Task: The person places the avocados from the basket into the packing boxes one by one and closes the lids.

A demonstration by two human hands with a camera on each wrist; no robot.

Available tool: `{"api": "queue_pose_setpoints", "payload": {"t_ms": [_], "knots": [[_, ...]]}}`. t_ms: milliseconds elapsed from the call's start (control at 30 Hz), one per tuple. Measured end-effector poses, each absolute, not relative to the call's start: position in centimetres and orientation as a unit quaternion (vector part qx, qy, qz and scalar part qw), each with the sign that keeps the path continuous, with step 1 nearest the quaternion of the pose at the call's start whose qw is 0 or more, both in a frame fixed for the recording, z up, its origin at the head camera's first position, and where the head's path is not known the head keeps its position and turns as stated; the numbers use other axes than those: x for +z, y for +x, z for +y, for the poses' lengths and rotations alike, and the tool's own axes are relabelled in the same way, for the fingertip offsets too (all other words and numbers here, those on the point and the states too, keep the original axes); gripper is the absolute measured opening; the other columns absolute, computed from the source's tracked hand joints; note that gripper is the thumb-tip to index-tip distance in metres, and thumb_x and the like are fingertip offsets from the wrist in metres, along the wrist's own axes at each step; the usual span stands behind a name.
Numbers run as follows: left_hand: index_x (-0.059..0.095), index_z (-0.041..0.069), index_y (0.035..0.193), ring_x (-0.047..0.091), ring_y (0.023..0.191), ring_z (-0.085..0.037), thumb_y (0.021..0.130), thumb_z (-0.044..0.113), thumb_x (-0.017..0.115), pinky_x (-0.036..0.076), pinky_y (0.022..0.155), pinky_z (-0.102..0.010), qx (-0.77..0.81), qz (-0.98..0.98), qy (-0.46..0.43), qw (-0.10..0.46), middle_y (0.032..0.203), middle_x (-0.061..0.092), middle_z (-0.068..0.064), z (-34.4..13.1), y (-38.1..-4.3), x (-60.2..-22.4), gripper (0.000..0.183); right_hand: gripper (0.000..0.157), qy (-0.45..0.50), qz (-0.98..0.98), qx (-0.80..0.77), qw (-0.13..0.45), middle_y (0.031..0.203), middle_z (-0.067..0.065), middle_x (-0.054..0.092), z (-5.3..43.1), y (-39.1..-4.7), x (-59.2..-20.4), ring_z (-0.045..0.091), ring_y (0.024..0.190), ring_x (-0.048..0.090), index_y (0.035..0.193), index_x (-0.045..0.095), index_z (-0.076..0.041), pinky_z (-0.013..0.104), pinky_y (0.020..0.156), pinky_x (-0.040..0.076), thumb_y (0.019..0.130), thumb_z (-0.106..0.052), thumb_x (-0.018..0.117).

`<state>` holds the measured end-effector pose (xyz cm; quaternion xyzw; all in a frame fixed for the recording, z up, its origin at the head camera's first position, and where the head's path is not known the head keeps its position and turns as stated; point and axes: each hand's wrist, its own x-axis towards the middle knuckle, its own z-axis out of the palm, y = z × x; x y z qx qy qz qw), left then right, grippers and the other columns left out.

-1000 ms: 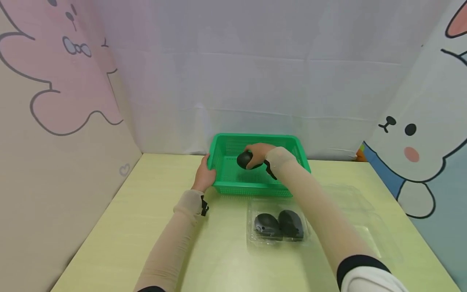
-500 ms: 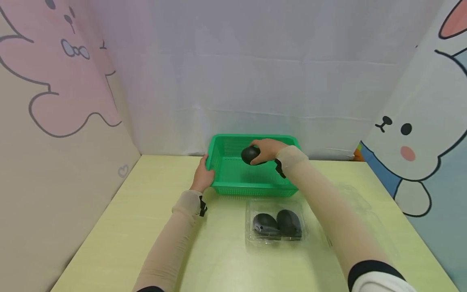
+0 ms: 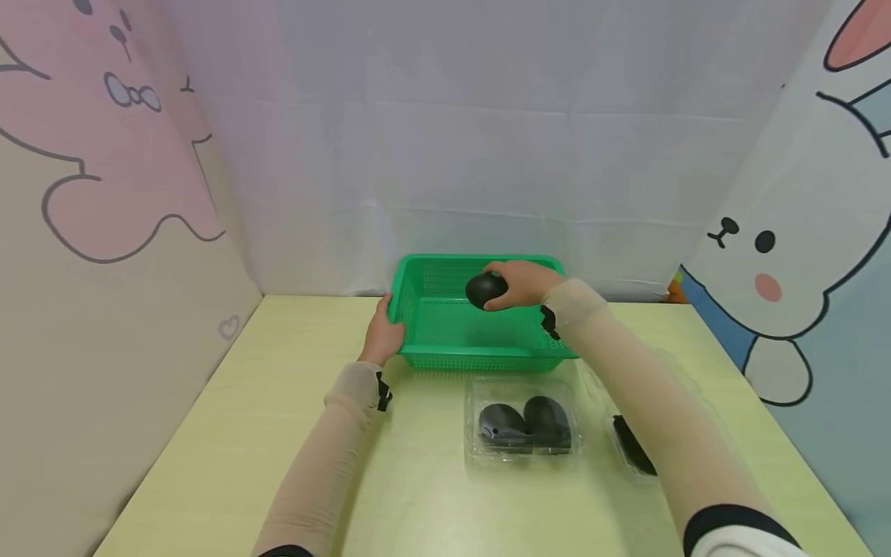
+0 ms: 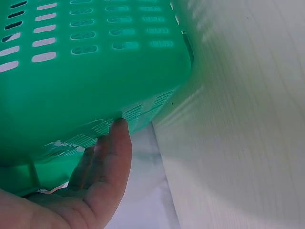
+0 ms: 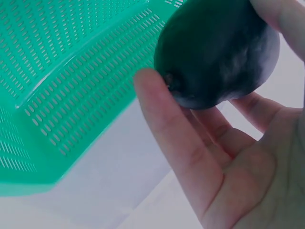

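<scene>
My right hand (image 3: 518, 285) holds a dark, rounded avocado (image 3: 486, 290) over the green plastic basket (image 3: 487, 362). In the right wrist view, fingers and thumb curl around the avocado (image 5: 214, 52), its stem end showing near one fingertip. My left hand (image 3: 381, 335) grips the basket's left side near its front corner. The left wrist view has those fingers (image 4: 119, 148) against the perforated outer wall, with the thumb out of sight. In front of the basket, a clear plastic box (image 3: 473, 445) contains two dark avocados (image 3: 548, 424).
Another clear box with a dark item (image 3: 633, 445) lies partly hidden under my right forearm. Transparent plastic spreads beside that arm. A white curtain (image 3: 418, 155) hangs behind the pale yellow table (image 3: 292, 348), with cartoon-printed panels left and right.
My right hand, with the avocado, has shifted slightly right and up over the basket. The dark item under the right forearm has come into view. The left hand stays on the basket.
</scene>
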<state>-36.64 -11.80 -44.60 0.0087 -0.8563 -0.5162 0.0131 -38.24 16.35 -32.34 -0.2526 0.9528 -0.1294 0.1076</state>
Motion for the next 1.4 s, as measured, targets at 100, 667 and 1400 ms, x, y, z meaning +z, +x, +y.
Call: {"api": "queue_pose_setpoints", "payload": {"t_ms": [100, 667, 1400], "knots": [[0.015, 0.009, 0.156, 0.04, 0.128, -0.039, 0.091, 0.002, 0.041, 0.034, 0.102, -0.053, -0.518, -0.855, 0.008, 0.013, 0.153, 0.029, -0.023, -11.8, -36.7, -44.7, 0.071, 0.074, -0.251, 0.954, -0.128, 0.103, 0.137, 0.013, 0.051, 16.7, -37.9, -32.0, 0.03, 0.115, 0.054, 0.147, 0.04, -0.014, 0.049, 0.09, 0.045, 0.086, -0.046, 0.068], [0.014, 0.011, 0.156, 0.041, 0.127, -0.038, 0.091, 0.003, 0.041, 0.034, 0.103, -0.052, -0.521, -0.854, 0.003, 0.011, 0.153, 0.029, -0.023, -11.9, -36.4, -44.4, 0.071, 0.071, -0.249, 0.953, -0.153, 0.077, 0.132, 0.011, 0.055, 18.4, -36.1, -31.1, 0.027, 0.113, 0.054, 0.144, 0.043, -0.014, 0.046, 0.09, 0.045, 0.085, -0.044, 0.07], [0.012, 0.011, 0.157, 0.041, 0.127, -0.04, 0.091, 0.002, 0.04, 0.035, 0.102, -0.053, -0.519, -0.854, 0.004, 0.001, 0.151, 0.03, -0.025, -11.8, -36.5, -44.2, 0.072, 0.074, -0.231, 0.956, -0.168, 0.065, 0.135, 0.014, 0.051, 22.0, -33.1, -30.7, 0.031, 0.117, 0.053, 0.145, 0.041, -0.014, 0.051, 0.09, 0.046, 0.086, -0.048, 0.068]]}}
